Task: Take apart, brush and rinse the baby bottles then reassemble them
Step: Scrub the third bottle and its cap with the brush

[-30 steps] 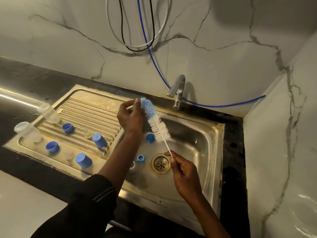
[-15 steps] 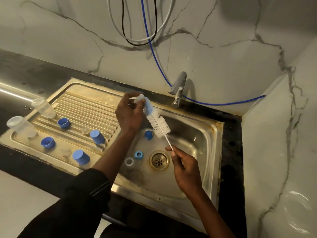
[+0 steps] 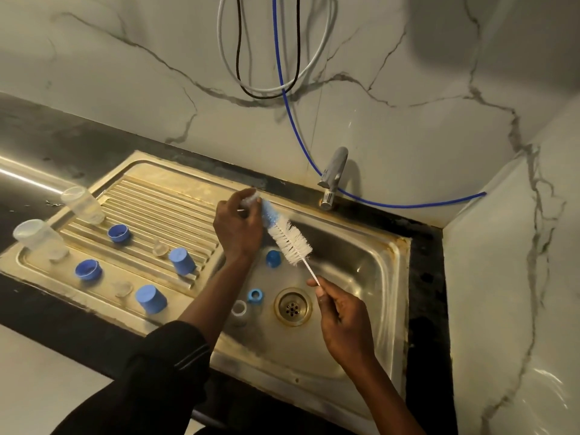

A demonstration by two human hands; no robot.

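Note:
My left hand (image 3: 238, 226) grips a small clear bottle (image 3: 250, 199) over the sink's left edge. The blue tip of a white bottle brush (image 3: 290, 238) is pushed into the bottle's mouth. My right hand (image 3: 342, 321) pinches the brush's thin wire handle above the drain (image 3: 292, 306). Two more clear bottles (image 3: 81, 204) (image 3: 39, 238) lie on the drainboard (image 3: 163, 199), beside blue collars (image 3: 118, 232) (image 3: 88, 270), blue caps (image 3: 182, 260) (image 3: 150, 298) and clear teats (image 3: 160, 248) (image 3: 123, 288).
Inside the steel basin (image 3: 354, 268) lie a blue cap (image 3: 273, 258), a blue ring (image 3: 255, 295) and a clear part (image 3: 239, 309). A tap (image 3: 332, 177) stands at the back, no water running. Cables hang on the marble wall; a wall closes the right side.
The brush's blue tip, free beside my left hand a second ago, has gone into the clear bottle. Both hands shifted slightly toward the back left.

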